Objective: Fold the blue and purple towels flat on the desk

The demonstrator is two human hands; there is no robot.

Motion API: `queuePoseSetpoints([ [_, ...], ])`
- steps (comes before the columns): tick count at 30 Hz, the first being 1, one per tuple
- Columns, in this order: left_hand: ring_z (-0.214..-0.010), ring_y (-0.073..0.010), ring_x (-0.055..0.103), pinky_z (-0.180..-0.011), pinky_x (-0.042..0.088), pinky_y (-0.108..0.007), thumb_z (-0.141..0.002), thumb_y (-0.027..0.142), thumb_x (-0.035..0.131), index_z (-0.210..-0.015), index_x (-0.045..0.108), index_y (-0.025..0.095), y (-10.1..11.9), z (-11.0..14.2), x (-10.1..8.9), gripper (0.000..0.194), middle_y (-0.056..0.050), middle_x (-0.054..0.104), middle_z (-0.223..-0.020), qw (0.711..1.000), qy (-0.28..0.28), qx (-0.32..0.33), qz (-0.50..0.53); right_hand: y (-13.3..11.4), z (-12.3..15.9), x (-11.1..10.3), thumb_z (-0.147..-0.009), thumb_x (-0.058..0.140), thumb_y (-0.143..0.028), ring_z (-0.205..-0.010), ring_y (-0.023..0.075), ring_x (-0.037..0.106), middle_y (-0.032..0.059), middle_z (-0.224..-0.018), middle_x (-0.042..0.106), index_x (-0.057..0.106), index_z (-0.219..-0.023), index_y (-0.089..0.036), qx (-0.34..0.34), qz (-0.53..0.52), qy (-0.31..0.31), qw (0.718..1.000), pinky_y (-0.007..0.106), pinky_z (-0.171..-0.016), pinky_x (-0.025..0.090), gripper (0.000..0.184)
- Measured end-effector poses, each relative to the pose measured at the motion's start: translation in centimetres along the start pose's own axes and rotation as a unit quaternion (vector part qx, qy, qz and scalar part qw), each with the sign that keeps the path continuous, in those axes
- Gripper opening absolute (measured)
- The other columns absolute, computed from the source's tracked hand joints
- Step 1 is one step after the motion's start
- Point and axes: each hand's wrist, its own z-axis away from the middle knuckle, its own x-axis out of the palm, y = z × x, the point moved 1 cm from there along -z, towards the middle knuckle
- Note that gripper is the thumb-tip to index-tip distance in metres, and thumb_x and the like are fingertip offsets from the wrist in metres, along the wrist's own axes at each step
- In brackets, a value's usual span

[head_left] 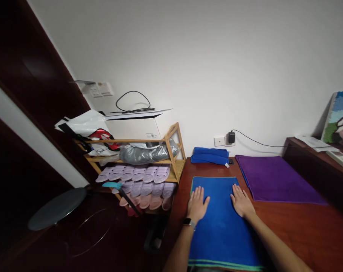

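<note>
A blue towel [220, 226] with green edging lies flat on the reddish-brown table, more than one edge showing at its near side. My left hand [197, 206] rests palm down on its left edge, fingers stretched out and thumb apart. On the towel's right edge my right hand [242, 201] lies flat as well, its fingers spread. Neither hand grips anything. A purple towel [276, 179], with a blue layer peeking out at its left side, is spread to the right of my right hand. Folded blue cloths [210, 155] sit behind, against the wall.
Left of the table [307, 223] stands a wooden rack [175, 166] with rows of slippers [137, 173], a white box [134, 127] and bags. A round dark stool [58, 207] is at lower left. A black charger [231, 136] trails its cable along the wall to a raised ledge [301, 145].
</note>
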Motion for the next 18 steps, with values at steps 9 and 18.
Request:
queuePoseSetpoints([
  [9, -0.158, -0.0251, 0.024, -0.129, 0.026, -0.047, -0.107, 0.049, 0.026, -0.164, 0.031, 0.013, -2.9, 0.9, -1.0, 0.068, -0.014, 0.031, -0.169, 0.999, 0.024, -0.030, -0.025, -0.7, 1.5, -1.0, -0.105, 0.012, -0.046, -0.161, 0.0219, 0.014, 0.0100, -0.173, 0.018, 0.020, -0.166, -0.006, 0.016, 0.035, -0.015, 0.999, 0.043, -0.132, 0.012, 0.073],
  [18, -0.157, -0.0268, 0.027, -0.129, 0.024, -0.050, -0.106, 0.040, 0.029, -0.166, 0.027, 0.015, -2.8, 0.9, -2.5, 0.064, -0.013, 0.036, -0.167, 0.999, 0.038, -0.018, -0.033, -0.9, 7.1, -0.3, -0.105, 0.015, -0.049, -0.160, 0.0210, 0.017, 0.0092, -0.172, 0.022, 0.024, -0.165, -0.009, -0.001, 0.005, -0.006, 1.000, 0.042, -0.132, 0.014, 0.073],
])
